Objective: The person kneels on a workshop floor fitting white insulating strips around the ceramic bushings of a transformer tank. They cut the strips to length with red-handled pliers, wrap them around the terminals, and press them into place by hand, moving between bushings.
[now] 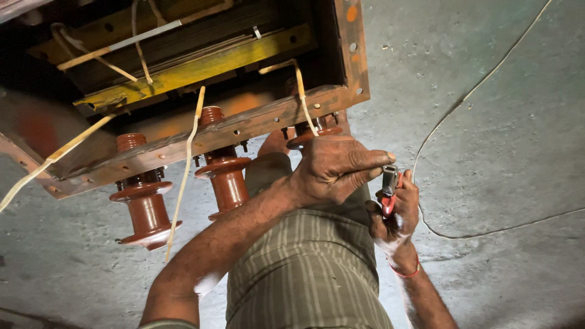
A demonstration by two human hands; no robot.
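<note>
The left hand [338, 167] covers a brown insulator [314, 135]; the right hand [396, 210] grips red-handled pliers [388, 186], which may slip and chip it.

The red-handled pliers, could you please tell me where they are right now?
In the head view, the red-handled pliers sit right of centre in the right hand, just beside the left hand covering a brown ceramic insulator.

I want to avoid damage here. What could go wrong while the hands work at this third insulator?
1. The left hand covers the brown insulator, hiding the spot where the pliers in the right hand would bite; they may slip and chip it.
2. The loose tape strip hangs beside the fingers and might snag.
</note>
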